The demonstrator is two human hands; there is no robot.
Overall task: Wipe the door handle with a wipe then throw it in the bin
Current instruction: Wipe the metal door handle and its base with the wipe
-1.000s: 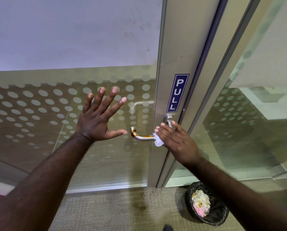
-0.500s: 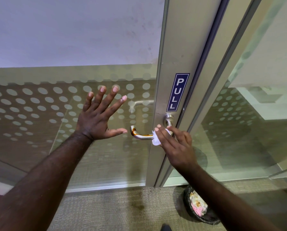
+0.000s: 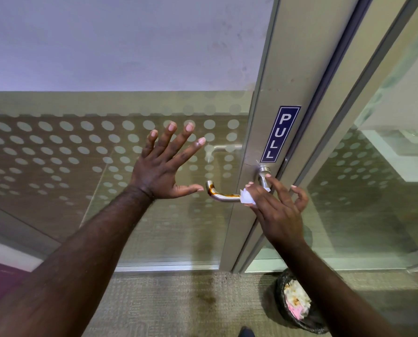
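A brushed metal lever door handle sticks out to the left from the door frame, with a brown streak along its top and curved tip. My right hand presses a crumpled white wipe onto the handle near its bend, by the round base. My left hand is flat against the dotted glass to the left of the handle, fingers spread, thumb close to the handle's tip. A black bin with white and pink waste stands on the floor at the lower right, partly behind my right forearm.
A blue PULL sign sits on the aluminium door stile above the handle. Frosted dotted glass panels flank the door. Beige carpet with a dark stain lies below. A dark shoe tip shows at the bottom edge.
My right hand with the wipe has shifted slightly right along the handle toward its bend. The left hand stays pressed on the glass. The view has tilted a little.
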